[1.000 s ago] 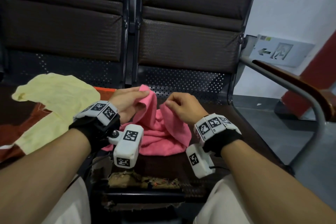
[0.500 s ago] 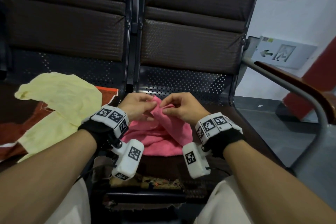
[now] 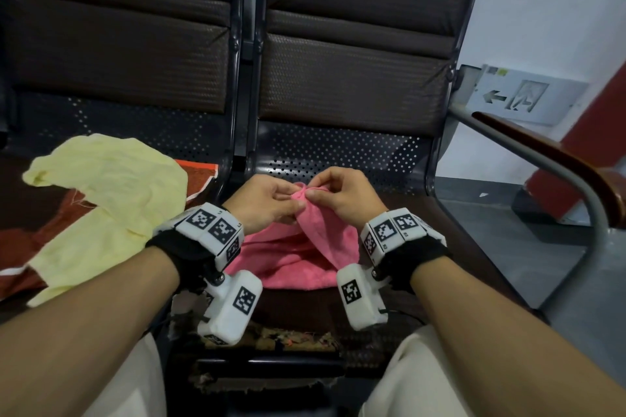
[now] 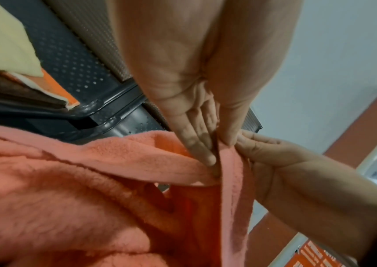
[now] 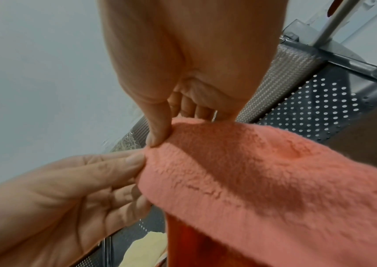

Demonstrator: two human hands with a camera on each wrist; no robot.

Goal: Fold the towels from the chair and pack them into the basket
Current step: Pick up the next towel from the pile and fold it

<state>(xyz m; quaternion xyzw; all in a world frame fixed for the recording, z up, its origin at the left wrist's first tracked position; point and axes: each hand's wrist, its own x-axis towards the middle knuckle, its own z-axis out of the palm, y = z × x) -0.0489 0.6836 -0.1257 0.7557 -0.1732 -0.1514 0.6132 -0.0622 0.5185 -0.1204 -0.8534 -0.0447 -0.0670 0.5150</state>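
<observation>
A yellow towel [image 3: 101,193] lies crumpled on the left chair seat [image 3: 30,230], while on the right seat [image 3: 338,152] the left hand [image 3: 264,201] and right hand [image 3: 342,196] meet, each pinching the raised top edge of the pink towel [image 3: 305,254] heaped between the wrists.

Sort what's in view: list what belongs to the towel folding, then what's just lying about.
Job:
fluffy pink towel, pinched by left hand and right hand
crumpled pale yellow towel
dark perforated metal chair

Lying about:
grey arrow wall sign
orange-brown cloth
</observation>
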